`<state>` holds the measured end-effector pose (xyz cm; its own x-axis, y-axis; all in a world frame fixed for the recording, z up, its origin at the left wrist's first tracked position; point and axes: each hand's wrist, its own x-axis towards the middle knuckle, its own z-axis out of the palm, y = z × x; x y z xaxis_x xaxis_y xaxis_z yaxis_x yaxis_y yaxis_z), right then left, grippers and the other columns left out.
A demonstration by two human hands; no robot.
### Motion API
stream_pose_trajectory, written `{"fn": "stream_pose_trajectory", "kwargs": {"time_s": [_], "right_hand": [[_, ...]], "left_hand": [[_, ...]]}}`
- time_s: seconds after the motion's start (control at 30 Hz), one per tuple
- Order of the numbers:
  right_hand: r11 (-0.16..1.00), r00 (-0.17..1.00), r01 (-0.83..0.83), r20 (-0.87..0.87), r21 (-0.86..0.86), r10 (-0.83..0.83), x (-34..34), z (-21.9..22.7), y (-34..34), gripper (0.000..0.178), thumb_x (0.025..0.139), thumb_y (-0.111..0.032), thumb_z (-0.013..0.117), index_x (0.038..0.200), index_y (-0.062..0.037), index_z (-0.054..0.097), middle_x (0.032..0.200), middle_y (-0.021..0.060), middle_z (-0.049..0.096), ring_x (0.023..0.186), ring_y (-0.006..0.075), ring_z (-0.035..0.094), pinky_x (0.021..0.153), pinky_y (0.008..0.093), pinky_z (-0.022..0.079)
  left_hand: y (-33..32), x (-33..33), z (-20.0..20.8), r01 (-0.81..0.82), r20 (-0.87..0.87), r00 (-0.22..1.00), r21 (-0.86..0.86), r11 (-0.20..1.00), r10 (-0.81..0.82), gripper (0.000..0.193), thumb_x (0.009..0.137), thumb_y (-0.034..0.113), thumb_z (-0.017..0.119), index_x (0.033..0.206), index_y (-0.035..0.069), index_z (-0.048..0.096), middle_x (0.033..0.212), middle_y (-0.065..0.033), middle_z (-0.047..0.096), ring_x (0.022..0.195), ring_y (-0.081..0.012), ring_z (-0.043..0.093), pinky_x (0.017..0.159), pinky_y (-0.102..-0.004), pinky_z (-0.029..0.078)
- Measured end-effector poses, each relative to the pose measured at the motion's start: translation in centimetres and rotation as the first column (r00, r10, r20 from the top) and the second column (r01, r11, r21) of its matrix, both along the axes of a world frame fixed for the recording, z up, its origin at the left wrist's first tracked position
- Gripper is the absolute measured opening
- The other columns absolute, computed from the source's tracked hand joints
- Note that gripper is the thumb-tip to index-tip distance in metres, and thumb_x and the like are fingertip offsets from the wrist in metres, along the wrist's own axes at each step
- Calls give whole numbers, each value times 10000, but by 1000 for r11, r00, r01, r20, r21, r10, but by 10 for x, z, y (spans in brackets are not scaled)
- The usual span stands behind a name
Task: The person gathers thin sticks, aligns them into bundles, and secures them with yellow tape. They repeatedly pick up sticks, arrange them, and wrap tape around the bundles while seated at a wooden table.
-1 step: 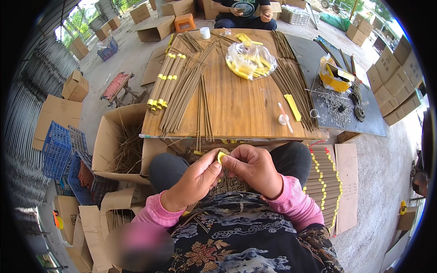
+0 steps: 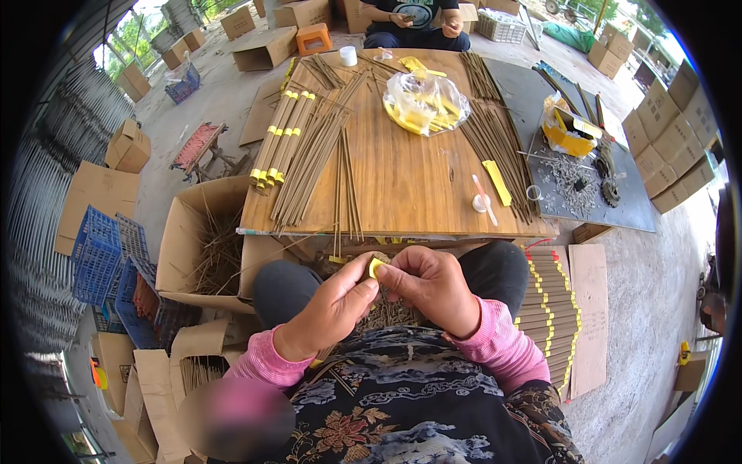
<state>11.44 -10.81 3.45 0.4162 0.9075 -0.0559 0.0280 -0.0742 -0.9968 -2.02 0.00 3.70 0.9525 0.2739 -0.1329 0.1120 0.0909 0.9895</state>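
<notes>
In front of my lap, my left hand (image 2: 334, 304) and my right hand (image 2: 430, 283) meet, fingertips almost touching. Between them is a small yellow paper strip (image 2: 376, 267), pinched by thumbs and fingers of both hands. Whether the strip goes round anything cannot be seen, since the fingers cover it. On the wooden table (image 2: 417, 185) ahead lie loose brown sticks (image 2: 311, 166) that look like incense. To their left are several bundles of such sticks (image 2: 281, 139) with yellow bands. A clear plastic bag (image 2: 427, 103) of yellow strips sits farther back.
A carton (image 2: 202, 232) of loose sticks stands left of my knee. More banded bundles (image 2: 547, 309) lie on cardboard at my right. On the table's right part are a single yellow strip (image 2: 496, 182), a small white cup (image 2: 481, 203) and a yellow box (image 2: 570, 131). Another person (image 2: 417, 23) sits across.
</notes>
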Motion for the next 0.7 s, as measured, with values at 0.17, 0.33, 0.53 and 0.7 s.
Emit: {"fn": "stream_pose_trajectory", "kwargs": {"time_s": [0.17,0.33,0.53,0.7], "right_hand": [[1000,999,-22,-42,-4,22,3,1,-1,230,835,-230,615,776,-10,579,607,-11,562,523,21,458,450,164,364],[995,993,-82,-92,-59,76,10,3,-1,253,837,-224,611,750,8,561,597,11,547,553,45,483,471,188,384],[997,987,-82,-136,17,83,10,1,-4,273,818,-246,636,740,-1,545,591,0,537,544,47,469,458,196,376],[961,991,39,114,274,-72,13,-30,0,258,781,-227,673,732,-15,535,611,29,540,558,89,489,486,236,397]], "left_hand": [[-4,4,4,-16,23,1000,38,999,15,364,961,308,317,1083,-5,455,808,-27,490,594,-41,391,507,-162,328],[-6,7,0,-114,-16,993,-37,993,114,338,957,290,336,1015,-3,496,731,-21,490,557,-40,398,475,-162,333],[-5,7,3,-97,-35,995,-210,973,92,362,949,333,348,975,10,509,731,-41,507,548,-54,433,457,-169,345],[-9,9,8,-117,-37,993,-226,967,111,354,951,332,344,950,18,508,723,-36,499,547,-53,430,459,-168,342]]}}
